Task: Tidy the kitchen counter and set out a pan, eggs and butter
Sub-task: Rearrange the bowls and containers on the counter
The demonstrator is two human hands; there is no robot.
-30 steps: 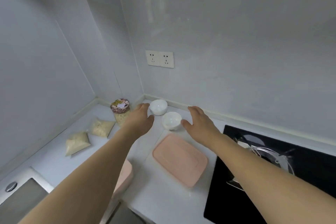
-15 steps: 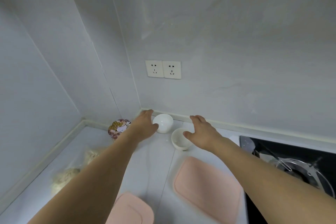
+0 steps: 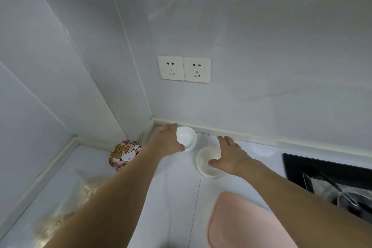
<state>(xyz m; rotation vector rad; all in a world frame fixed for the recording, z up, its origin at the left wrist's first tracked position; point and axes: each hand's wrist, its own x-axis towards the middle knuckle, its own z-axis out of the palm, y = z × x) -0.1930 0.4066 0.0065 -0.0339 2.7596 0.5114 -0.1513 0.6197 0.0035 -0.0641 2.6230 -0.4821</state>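
Both arms reached forward into the counter's back corner. The left hand (image 3: 170,142) curved round the left side of the far white bowl (image 3: 187,140), fingers touching its rim, thumb at the near edge; the grasp looked half-closed on the bowl but not lifting it, as far as could be told. The right hand (image 3: 228,156) lay spread over the right side of the near white bowl (image 3: 207,162), thumb on its rim, fingers wide and flat, not yet closed. The two bowls stood just beside each other, near the wall below the twin sockets (image 3: 184,69). Judgement: the step was gathering the bowls; best done by pinching each rim firmly, or nesting one in the other, keeping clear of the printed jar lid (image 3: 124,154) at left. No pan, eggs or butter identifiable; a black hob (image 3: 302,167) sat at right, a pink lid (image 3: 241,223) nearer.
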